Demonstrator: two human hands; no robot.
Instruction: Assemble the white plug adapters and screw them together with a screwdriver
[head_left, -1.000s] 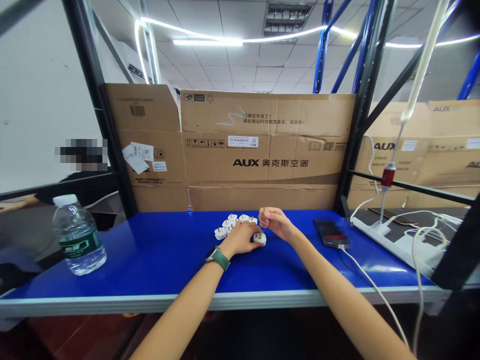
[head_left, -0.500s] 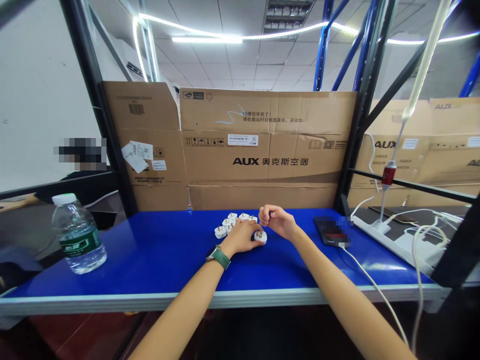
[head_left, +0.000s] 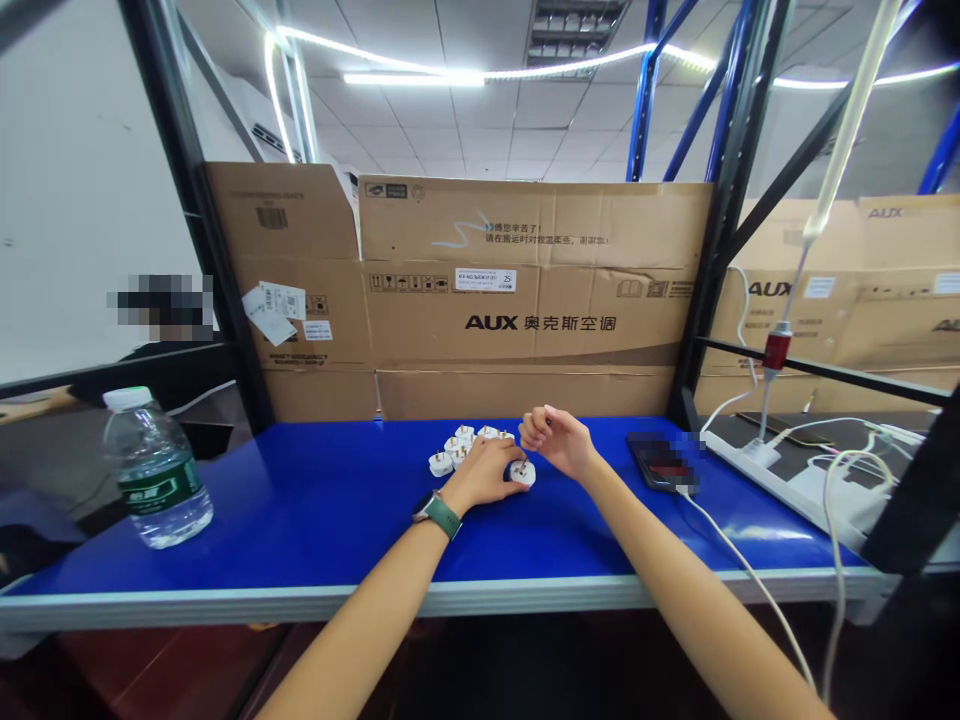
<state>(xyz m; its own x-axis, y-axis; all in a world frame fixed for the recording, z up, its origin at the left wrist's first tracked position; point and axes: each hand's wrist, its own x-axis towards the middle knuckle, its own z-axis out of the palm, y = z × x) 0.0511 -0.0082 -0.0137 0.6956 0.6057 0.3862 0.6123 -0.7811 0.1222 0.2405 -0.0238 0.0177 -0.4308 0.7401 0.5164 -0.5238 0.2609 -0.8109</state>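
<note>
My left hand (head_left: 486, 472) rests on the blue tabletop, its thumb and fingers closed round a white plug (head_left: 523, 474) that lies with its pins facing up. Just above and to the right of that plug, my right hand (head_left: 556, 440) is curled closed. A thin shaft seems to run down from it to the plug, but what the fingers hold is too small and hidden to make out. Several more white plugs (head_left: 441, 463) stand pins up, grouped behind and left of my left hand, which partly covers them.
A water bottle (head_left: 159, 470) stands at the left of the blue table (head_left: 315, 530). To the right lie a phone (head_left: 660, 462) with a white cable and a power strip (head_left: 787, 485). A cardboard sheet (head_left: 525, 350) closes off the back. A person (head_left: 169, 315) is beyond the left post.
My right hand has turned slightly at the wrist and its fingers have shifted a little. My left hand and the plug in it stay almost where they were.
</note>
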